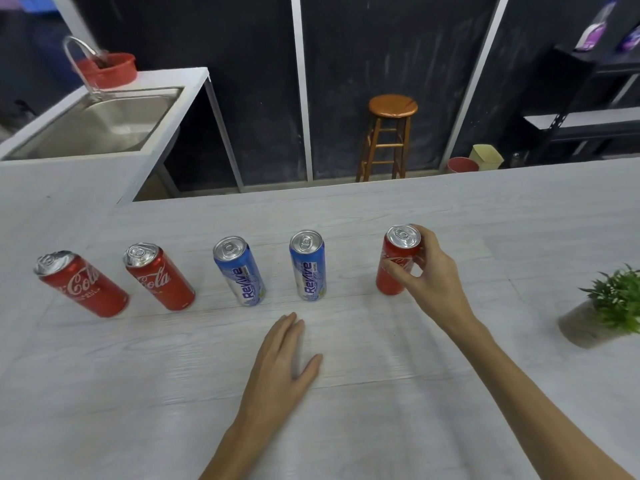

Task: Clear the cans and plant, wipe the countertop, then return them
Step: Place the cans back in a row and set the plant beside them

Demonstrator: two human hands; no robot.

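Right hand [427, 271] gripping upright red can [394, 271]

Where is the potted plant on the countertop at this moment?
In the head view the potted plant stands at the far right edge of the countertop, apart from the can row, nearest the red can that the right hand grips.

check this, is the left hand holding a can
No, the left hand lies flat and open on the countertop, while the right hand grips the rightmost red can.
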